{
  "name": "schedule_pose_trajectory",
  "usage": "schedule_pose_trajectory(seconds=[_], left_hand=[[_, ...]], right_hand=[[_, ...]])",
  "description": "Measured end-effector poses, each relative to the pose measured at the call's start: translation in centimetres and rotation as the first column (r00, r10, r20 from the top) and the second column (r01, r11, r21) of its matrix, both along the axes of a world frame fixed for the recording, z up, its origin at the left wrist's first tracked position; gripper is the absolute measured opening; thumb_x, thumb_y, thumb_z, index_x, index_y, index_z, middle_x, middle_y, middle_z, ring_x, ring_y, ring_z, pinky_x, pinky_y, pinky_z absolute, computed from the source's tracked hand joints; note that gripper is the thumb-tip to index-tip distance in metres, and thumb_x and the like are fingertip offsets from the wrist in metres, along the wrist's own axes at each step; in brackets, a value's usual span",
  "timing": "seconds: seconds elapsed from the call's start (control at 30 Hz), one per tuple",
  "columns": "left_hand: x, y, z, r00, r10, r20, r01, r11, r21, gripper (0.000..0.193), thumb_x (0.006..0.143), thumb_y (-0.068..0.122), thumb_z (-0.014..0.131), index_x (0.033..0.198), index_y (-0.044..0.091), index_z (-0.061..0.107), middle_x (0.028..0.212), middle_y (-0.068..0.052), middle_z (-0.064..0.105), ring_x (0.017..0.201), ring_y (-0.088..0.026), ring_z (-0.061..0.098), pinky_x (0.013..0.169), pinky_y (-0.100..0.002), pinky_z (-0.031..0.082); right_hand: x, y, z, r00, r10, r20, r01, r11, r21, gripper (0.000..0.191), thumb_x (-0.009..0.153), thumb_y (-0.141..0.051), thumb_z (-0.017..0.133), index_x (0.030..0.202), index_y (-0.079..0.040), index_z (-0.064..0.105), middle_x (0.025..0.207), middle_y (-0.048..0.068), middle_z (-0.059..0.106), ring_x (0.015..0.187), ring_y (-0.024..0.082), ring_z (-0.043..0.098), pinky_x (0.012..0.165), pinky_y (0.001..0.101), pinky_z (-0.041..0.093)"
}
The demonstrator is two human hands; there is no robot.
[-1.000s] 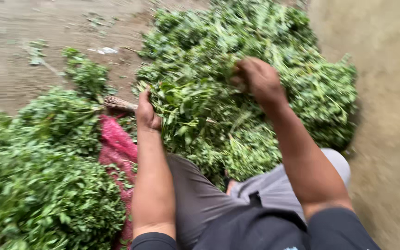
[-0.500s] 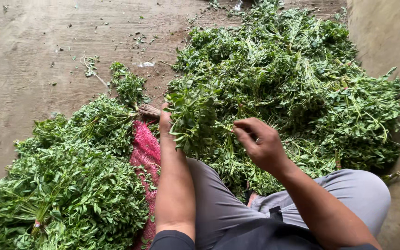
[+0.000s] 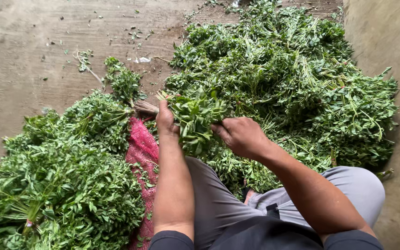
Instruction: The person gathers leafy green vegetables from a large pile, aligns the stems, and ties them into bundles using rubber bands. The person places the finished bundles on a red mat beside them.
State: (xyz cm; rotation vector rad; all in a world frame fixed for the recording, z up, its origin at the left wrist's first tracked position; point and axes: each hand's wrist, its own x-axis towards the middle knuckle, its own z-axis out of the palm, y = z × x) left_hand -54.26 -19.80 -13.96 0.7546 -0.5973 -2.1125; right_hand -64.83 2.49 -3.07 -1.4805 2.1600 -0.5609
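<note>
My left hand (image 3: 165, 120) grips a small bunch of leafy green stems (image 3: 195, 115) held just above my lap. My right hand (image 3: 241, 136) closes on the same bunch from the right side, fingers wrapped into the leaves. Behind the bunch spreads a large loose pile of greens (image 3: 292, 83) on the floor. To my left lies a heap of tied green bundles (image 3: 65, 171). My legs in grey trousers (image 3: 218, 203) fill the bottom of the head view.
A red mesh sack (image 3: 142, 153) lies between the tied heap and my left leg. Bare brownish concrete floor (image 3: 33, 55) with scattered leaf scraps stretches at the upper left. A concrete wall or ledge (image 3: 394, 37) rises at the right.
My right hand came back from the far pile to meet the left hand, and now both hold the bunch. The view has shifted slightly.
</note>
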Motion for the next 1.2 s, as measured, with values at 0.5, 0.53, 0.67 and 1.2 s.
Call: schedule_pose_trajectory(seconds=[0.5, 0.53, 0.67, 1.2], left_hand=[[2.7, -4.3, -2.2, 0.975, -0.017, 0.220, -0.007, 0.994, 0.107, 0.047, 0.097, 0.039, 0.047, 0.103, 0.001, 0.072, 0.092, -0.012, 0.073, 0.073, -0.024, 0.069, 0.066, -0.039, 0.058], [2.5, -4.2, -2.3, 0.976, -0.031, 0.218, 0.009, 0.995, 0.102, 0.048, 0.096, 0.040, 0.046, 0.103, 0.002, 0.072, 0.092, -0.011, 0.073, 0.073, -0.024, 0.069, 0.066, -0.039, 0.058], [1.4, -3.7, -2.3, 0.984, -0.023, 0.177, 0.016, 0.999, 0.044, 0.049, 0.094, 0.042, 0.043, 0.099, 0.002, 0.072, 0.089, -0.012, 0.072, 0.070, -0.026, 0.068, 0.064, -0.039, 0.057], [1.2, -3.3, -1.2, 0.827, 0.353, 0.439, -0.454, 0.878, 0.149, 0.037, 0.091, 0.032, 0.053, 0.098, -0.004, 0.061, 0.096, -0.016, 0.068, 0.076, -0.024, 0.070, 0.066, -0.039, 0.060]], right_hand=[[1.8, 7.0, -3.9, 0.868, 0.441, 0.229, -0.495, 0.809, 0.318, 0.027, 0.090, -0.037, 0.069, 0.094, -0.012, 0.078, 0.087, 0.007, 0.075, 0.083, 0.025, 0.071, 0.074, 0.0410, 0.055], [1.8, 6.7, -4.2, 0.877, 0.467, 0.117, -0.473, 0.789, 0.392, 0.026, 0.089, -0.037, 0.070, 0.094, -0.013, 0.078, 0.090, 0.008, 0.075, 0.087, 0.028, 0.070, 0.076, 0.0425, 0.055], [0.3, 4.8, -3.6, 0.952, 0.114, 0.285, -0.132, 0.990, 0.045, 0.027, 0.093, -0.035, 0.065, 0.099, -0.012, 0.078, 0.089, 0.007, 0.077, 0.081, 0.022, 0.074, 0.072, 0.0396, 0.059], [2.6, 3.3, -6.0, 0.890, 0.410, 0.198, -0.435, 0.895, 0.103, 0.020, 0.091, -0.028, 0.064, 0.098, -0.014, 0.077, 0.088, 0.006, 0.074, 0.082, 0.027, 0.073, 0.075, 0.0447, 0.056]])
